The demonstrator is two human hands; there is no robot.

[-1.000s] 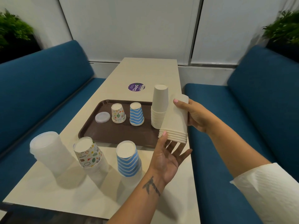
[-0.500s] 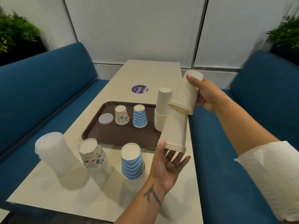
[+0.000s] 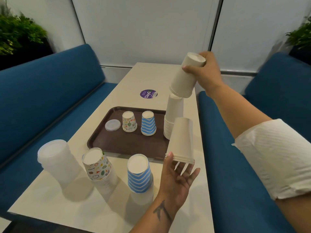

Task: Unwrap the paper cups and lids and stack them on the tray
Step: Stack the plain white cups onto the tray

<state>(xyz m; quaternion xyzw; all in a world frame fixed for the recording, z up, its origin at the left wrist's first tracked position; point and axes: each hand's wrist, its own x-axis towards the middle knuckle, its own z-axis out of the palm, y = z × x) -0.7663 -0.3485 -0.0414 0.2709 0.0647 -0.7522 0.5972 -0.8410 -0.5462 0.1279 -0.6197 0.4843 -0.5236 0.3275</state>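
My right hand grips a short stack of upside-down white cups, held just over the tall white cup stack at the right edge of the brown tray. Fingers of my left hand hold up the rim of a second small white cup stack above the table's front right. On the tray stand a patterned cup, a blue striped cup and a clear lid.
Near the table's front edge stand wrapped stacks: clear lids, patterned cups and blue striped cups. A purple sticker marks the cream table. Blue benches flank both sides.
My right hand lifted several cups off the stack in my left hand and carried them up and back, over the tall stack on the tray. My left hand stayed put.
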